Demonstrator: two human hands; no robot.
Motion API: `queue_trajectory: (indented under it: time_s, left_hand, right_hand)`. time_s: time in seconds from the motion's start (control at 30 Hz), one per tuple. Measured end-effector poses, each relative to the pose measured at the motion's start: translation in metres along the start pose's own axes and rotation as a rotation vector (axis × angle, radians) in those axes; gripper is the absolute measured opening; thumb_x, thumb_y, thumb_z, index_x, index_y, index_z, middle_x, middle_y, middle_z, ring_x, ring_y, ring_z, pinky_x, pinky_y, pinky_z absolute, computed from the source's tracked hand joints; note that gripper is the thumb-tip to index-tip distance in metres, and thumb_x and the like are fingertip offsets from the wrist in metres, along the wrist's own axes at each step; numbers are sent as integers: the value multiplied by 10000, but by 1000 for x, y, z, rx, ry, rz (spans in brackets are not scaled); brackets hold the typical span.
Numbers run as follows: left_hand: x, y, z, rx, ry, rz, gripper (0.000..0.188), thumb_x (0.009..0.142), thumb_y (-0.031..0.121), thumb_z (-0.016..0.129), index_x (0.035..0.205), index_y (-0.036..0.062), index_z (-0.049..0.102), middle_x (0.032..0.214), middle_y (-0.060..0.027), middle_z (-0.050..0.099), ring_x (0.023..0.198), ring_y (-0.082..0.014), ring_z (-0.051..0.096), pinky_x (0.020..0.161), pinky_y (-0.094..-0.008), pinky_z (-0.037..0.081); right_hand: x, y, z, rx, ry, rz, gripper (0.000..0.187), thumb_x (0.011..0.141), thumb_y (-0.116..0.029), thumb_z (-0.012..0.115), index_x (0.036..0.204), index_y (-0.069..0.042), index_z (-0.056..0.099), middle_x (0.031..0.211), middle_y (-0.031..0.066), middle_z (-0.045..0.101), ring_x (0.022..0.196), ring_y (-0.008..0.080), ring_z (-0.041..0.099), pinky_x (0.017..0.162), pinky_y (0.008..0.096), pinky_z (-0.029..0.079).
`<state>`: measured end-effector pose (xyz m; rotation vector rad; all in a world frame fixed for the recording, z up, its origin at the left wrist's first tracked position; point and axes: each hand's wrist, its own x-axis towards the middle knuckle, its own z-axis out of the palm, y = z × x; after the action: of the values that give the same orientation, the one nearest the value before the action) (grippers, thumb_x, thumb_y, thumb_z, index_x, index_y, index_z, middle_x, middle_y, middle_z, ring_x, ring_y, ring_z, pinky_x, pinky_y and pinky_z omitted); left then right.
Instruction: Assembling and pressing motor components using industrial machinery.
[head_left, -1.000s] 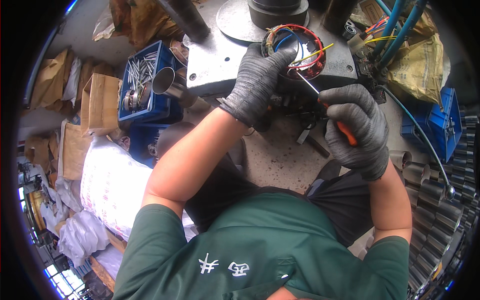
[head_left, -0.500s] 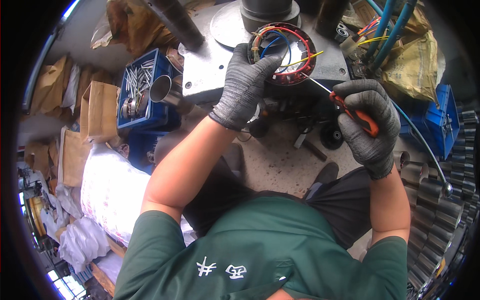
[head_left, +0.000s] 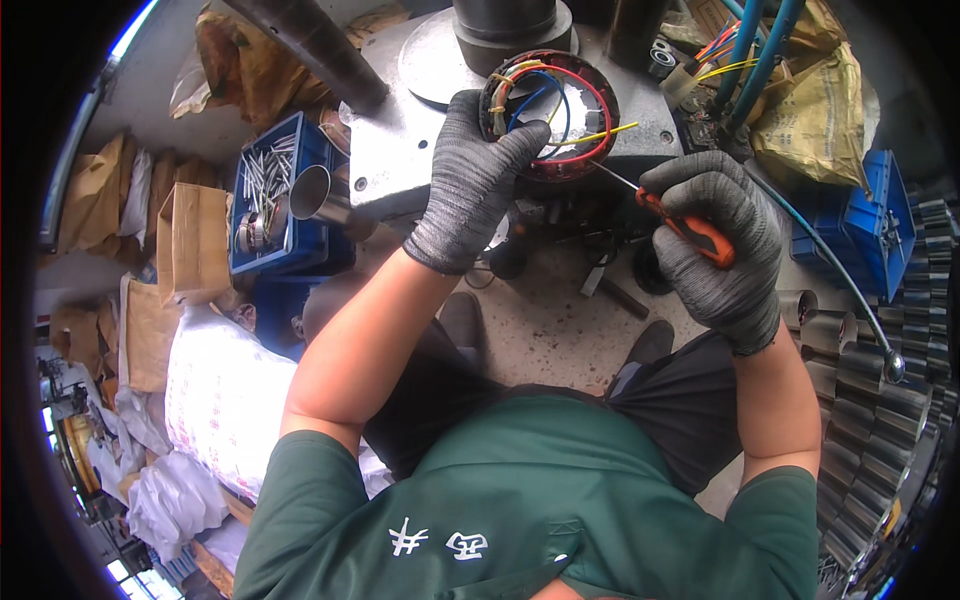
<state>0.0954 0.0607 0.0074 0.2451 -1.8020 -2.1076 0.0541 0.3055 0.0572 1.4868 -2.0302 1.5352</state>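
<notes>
My left hand [head_left: 470, 180], in a grey knit glove, grips the left side of a ring-shaped motor stator [head_left: 601, 85], thumb over its inner edge. Red, blue and yellow lead wires [head_left: 622, 129] loop around and across its opening; a yellow end sticks out to the right. My right hand [head_left: 725, 240], gloved alike, is closed round the orange-and-black handle of a screwdriver [head_left: 697, 232]. Its thin shaft points up and left, the tip at the stator's lower right rim. Whether the tip goes into a slot I cannot tell.
Behind the stator stands a metal press plate [head_left: 385, 150] with thick columns. A blue bin [head_left: 300, 215] of metal rods and a steel cylinder [head_left: 312, 192] are at left. Stacked metal sleeves [head_left: 865, 400] and another blue bin [head_left: 865, 235] line the right, near a hose [head_left: 825, 240].
The stator, both hands and the screwdriver have shifted slightly left in the picture, as has the background. The screwdriver tip stays at the stator's lower right rim.
</notes>
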Motion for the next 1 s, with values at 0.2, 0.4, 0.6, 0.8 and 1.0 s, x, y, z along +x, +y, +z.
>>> queue_trajectory:
  time_s: [0.2,0.4,0.6,0.8,1.0]
  left_hand:
    - [-1,-1,0,144,-27,87,458,827,123,797,1187,-2,543,1053,-90,628,945,-144,613,836,-287,550]
    - [-3,-6,2,91,-63,-24,440,851,110,769,1190,-50,539,1093,-133,659,992,-165,647,878,-307,558]
    - [3,-19,3,414,-47,83,447,878,137,796,1229,-3,558,1069,-93,656,922,-148,644,814,-304,569]
    - [7,-26,-1,16,49,-72,438,859,119,763,1214,-46,565,1094,-131,669,952,-180,670,837,-312,576]
    - [12,-23,0,-80,75,-67,409,881,99,749,1218,-47,568,1051,-105,670,914,-148,661,802,-290,570]
  right_hand:
    - [2,-6,13,-182,-5,2,271,673,54,707,913,-41,624,1014,132,691,883,306,716,772,368,587]
    - [1,-5,26,-372,-131,-19,258,684,-50,743,928,-51,658,1021,136,679,891,338,696,755,420,579]
    - [-3,5,13,-171,-101,115,252,692,10,692,938,-28,657,977,131,688,886,305,702,790,381,579]
    - [-1,5,1,3,-13,189,268,714,92,673,962,1,630,1026,126,698,956,227,705,877,343,560]
    - [-2,6,3,42,42,139,273,719,96,683,971,3,640,1040,128,702,969,223,705,884,344,558]
